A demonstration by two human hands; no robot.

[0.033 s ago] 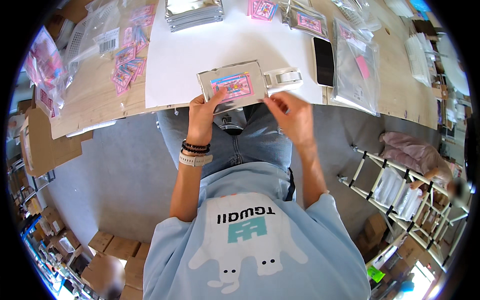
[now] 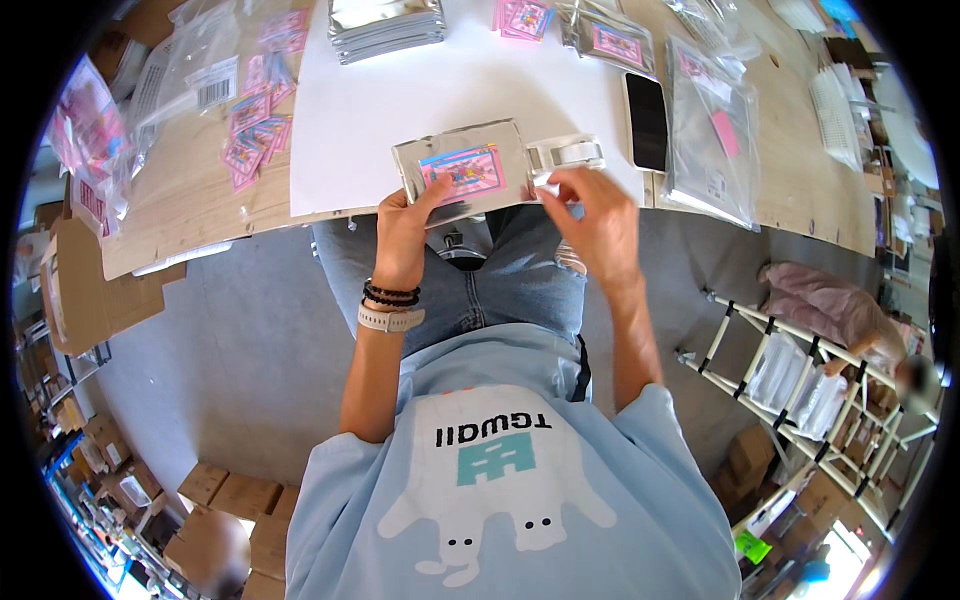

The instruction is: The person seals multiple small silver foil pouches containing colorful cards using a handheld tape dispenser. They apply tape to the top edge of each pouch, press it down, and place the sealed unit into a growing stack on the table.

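Observation:
A flat silver foil pouch is held by my left hand at its lower left, over the table's front edge. My thumb presses on the pink, colourfully printed card lying on the pouch's face. Just right of the pouch sits a small white tape dispenser with a roll in it. In front of it, my right hand has thumb and forefinger pinched together beside the pouch's right edge. Something small and whitish shows at those fingertips, too small to make out.
On the white sheet are a stack of silver pouches, pink cards and a black phone. More cards lie left; clear plastic bags lie right. Beyond a pale rack, another person is at right.
My right hand has moved up and slightly right, from the pouch's lower right edge to the front of the tape dispenser. My left hand and the pouch have hardly moved.

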